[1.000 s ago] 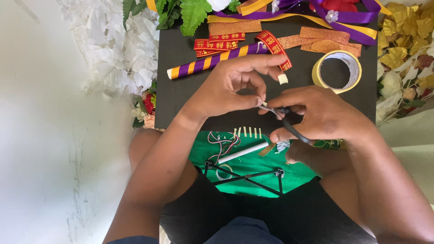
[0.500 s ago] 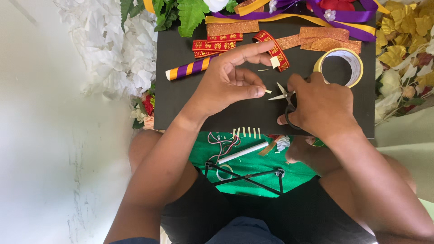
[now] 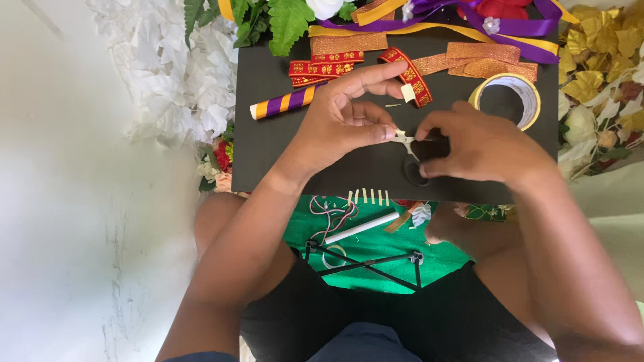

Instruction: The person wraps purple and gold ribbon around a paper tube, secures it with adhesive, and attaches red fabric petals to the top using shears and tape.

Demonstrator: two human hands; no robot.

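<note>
— Listing hands first: what does each hold?

— Left hand (image 3: 342, 121): thumb and bent fingers pinched on a small pale strip (image 3: 400, 134), forefinger stretched out toward the red patterned ribbon (image 3: 410, 75). Right hand (image 3: 479, 144): closed around small scissors (image 3: 410, 153), blades at the strip, one black finger ring showing below the knuckles.

— Where does the strip sit?

— Between the two hands, above the middle of the black board (image 3: 268, 154), touching the scissor tips.

— Other items on the board?

— One purple-and-orange striped roll (image 3: 285, 104), left of the left hand. One tape roll (image 3: 508, 97), just beyond the right hand. Orange glitter ribbons (image 3: 483, 64) along the far edge.

— Below the board?

— Green cloth (image 3: 376, 251) on the lap, bearing a white stick (image 3: 362, 228) and a black wire frame (image 3: 365, 263).
</note>
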